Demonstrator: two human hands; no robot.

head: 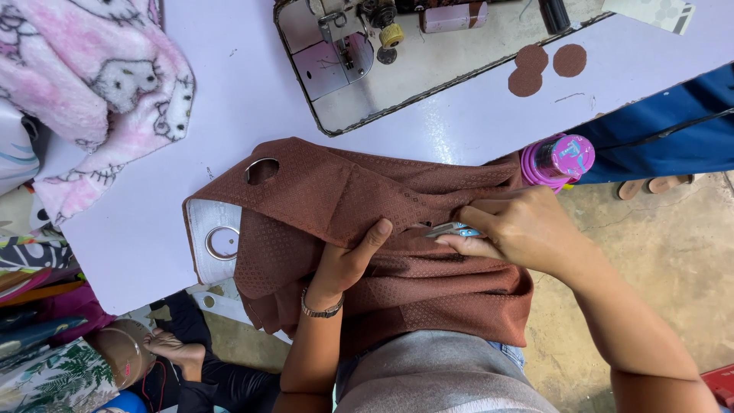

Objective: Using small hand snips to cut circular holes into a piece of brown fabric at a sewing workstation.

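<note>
Small tool (451,229): mostly covered by the right hand (520,229), kind unclear.
Left hand (348,264): fingers tucked under the brown fabric (413,291).
Sewing machine (367,53): cut off by the top edge.
Pink blanket (92,84): ran off the left edge.

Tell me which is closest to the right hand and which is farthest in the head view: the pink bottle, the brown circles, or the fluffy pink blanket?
Measured from the right hand:
1. The pink bottle, just above the hand at the table's edge.
2. The brown circles, farther up the table beside the sewing machine plate.
3. The fluffy pink blanket, far across in the top-left corner.
</note>
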